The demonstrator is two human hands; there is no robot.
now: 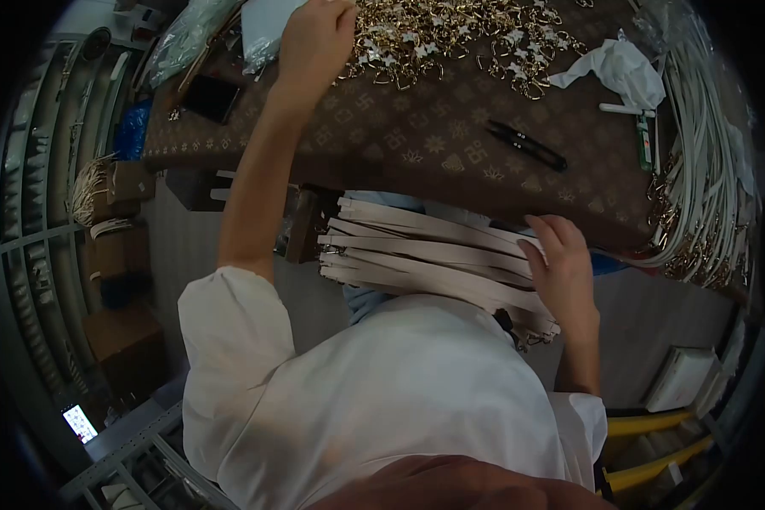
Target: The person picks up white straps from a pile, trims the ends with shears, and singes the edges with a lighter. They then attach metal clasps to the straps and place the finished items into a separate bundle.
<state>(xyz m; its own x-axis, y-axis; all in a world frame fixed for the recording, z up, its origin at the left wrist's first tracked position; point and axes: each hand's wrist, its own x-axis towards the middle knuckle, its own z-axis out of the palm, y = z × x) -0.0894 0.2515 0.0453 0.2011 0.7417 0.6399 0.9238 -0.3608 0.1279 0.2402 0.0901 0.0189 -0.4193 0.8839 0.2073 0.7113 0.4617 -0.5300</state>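
My left hand (319, 41) reaches far forward to the left edge of a pile of gold clasps with pale star charms (433, 38). Its fingers are curled together, and whatever they hold, if anything, is hidden. Across my lap lies a bundle of cream straps (425, 246), with small metal fittings showing at the ends. At the right end of these straps is my right hand (563, 263), its thumb and fingers apart, resting at or just over them.
On the brown patterned tablecloth (357, 136) are black thread snips (527, 144), a dark phone-like slab (211, 98), crumpled white tissue (620, 72) and a green-labelled tube (644, 140). Pale straps with gold hooks (705, 161) hang over the right edge. Shelving (51, 221) stands left.
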